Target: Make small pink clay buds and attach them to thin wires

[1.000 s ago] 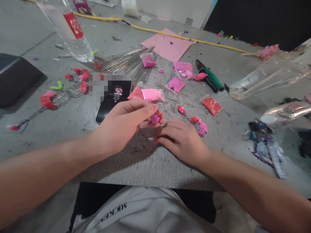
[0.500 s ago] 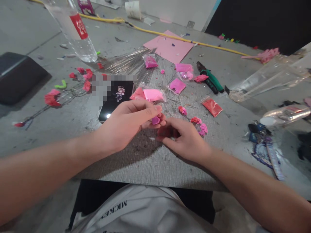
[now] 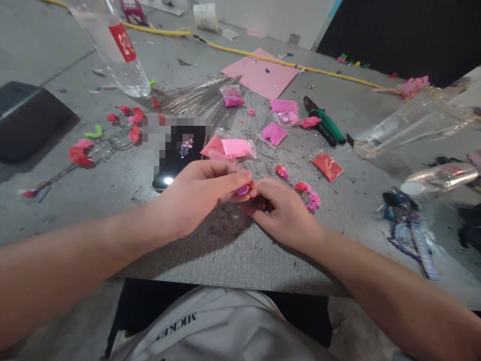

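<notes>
Pinched in my left hand (image 3: 205, 193) is a small lump of purple modelling clay (image 3: 243, 190), low over the grey table. My right hand (image 3: 285, 213) rests on the tabletop with its fingers curled and the tips meeting the left fingers; what they hold, if anything, is hidden. Just beyond lie packets of pink and coral clay (image 3: 236, 148), a magenta clay packet (image 3: 273, 134) and a red clay packet (image 3: 328, 166). Close to the right hand sits a curved wire piece with red and pink clay blossoms (image 3: 312, 198), and a smaller blossom cluster (image 3: 281, 171).
A lit phone (image 3: 184, 150) lies left of centre. Thin metal wires (image 3: 203, 95) spread behind it near pink paper (image 3: 266, 75). Green-handled pliers (image 3: 326, 123) lie to the right. A water bottle (image 3: 128, 65) stands at left; clay-flower branches (image 3: 80, 152) lie below it. A yellow cable (image 3: 244, 49) crosses behind.
My right fingers have shifted slightly up and closer against the left fingertips. My left hand has dipped a little, still pinching the purple clay.
</notes>
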Tool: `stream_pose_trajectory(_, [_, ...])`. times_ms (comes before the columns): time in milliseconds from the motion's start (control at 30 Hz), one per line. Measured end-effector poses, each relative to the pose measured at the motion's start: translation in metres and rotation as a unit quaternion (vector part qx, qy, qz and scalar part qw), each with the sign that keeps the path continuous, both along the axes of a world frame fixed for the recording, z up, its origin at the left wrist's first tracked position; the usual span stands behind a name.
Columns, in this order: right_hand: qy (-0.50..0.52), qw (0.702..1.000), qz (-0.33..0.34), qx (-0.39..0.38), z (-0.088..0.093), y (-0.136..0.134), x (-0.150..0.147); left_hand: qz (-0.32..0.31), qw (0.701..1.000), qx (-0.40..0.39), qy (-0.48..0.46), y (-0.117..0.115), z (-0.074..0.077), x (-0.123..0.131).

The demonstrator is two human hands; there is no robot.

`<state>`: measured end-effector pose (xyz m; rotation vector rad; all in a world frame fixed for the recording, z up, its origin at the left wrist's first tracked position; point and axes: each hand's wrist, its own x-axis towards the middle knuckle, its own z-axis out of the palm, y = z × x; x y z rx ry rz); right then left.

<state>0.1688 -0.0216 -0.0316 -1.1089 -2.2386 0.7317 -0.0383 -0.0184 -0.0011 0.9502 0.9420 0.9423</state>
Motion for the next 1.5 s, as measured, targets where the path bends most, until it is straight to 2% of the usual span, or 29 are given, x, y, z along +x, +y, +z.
stream_pose_trajectory(133, [-0.029,0.999,0.039,-0.011,0.001,-0.002,0.002,-0.005,1.0,-0.005,0.01,0.0,0.0,0.0])
stream_pose_trajectory(300, [-0.004,0.999,0.042,0.012,-0.001,0.002,0.004,-0.021,0.999,-0.015,0.024,-0.001,0.001,0.0])
stream_pose_trajectory(433, [0.006,0.999,0.026,0.029,-0.001,0.003,0.006,-0.021,0.999,-0.022,0.018,0.0,-0.002,0.0])
stream_pose_trajectory(667, [0.052,0.998,-0.04,0.005,-0.001,-0.002,0.01,-0.015,0.999,-0.01,0.035,0.0,-0.004,-0.002])
stream_pose_trajectory(767, [0.069,0.994,-0.07,0.049,0.002,-0.005,0.01,-0.031,0.997,0.009,0.07,0.0,-0.006,-0.003])
stream_pose_trajectory(867, [0.085,0.988,-0.049,0.121,0.006,-0.009,0.008,-0.047,0.996,0.005,0.081,-0.001,-0.007,-0.003])
stream_pose_trajectory(967, [0.105,0.981,-0.016,0.16,0.009,-0.013,0.007,-0.067,0.996,-0.009,0.061,-0.002,-0.005,-0.003])
stream_pose_trajectory(1067, [0.118,0.975,-0.025,0.184,0.011,-0.015,0.006,-0.074,0.997,-0.011,0.035,-0.003,-0.001,-0.002])
stream_pose_trajectory(1200, [0.119,0.974,-0.04,0.19,0.011,-0.015,0.007,-0.077,0.997,-0.011,-0.004,-0.004,0.001,-0.002])
stream_pose_trajectory(1333, [0.134,0.972,-0.008,0.192,0.009,-0.013,0.006,-0.066,0.997,-0.03,-0.026,-0.005,-0.003,-0.001])
stream_pose_trajectory(1500, [0.129,0.968,-0.049,0.208,0.007,-0.012,0.006,-0.077,0.991,-0.07,-0.082,-0.006,-0.005,0.003])
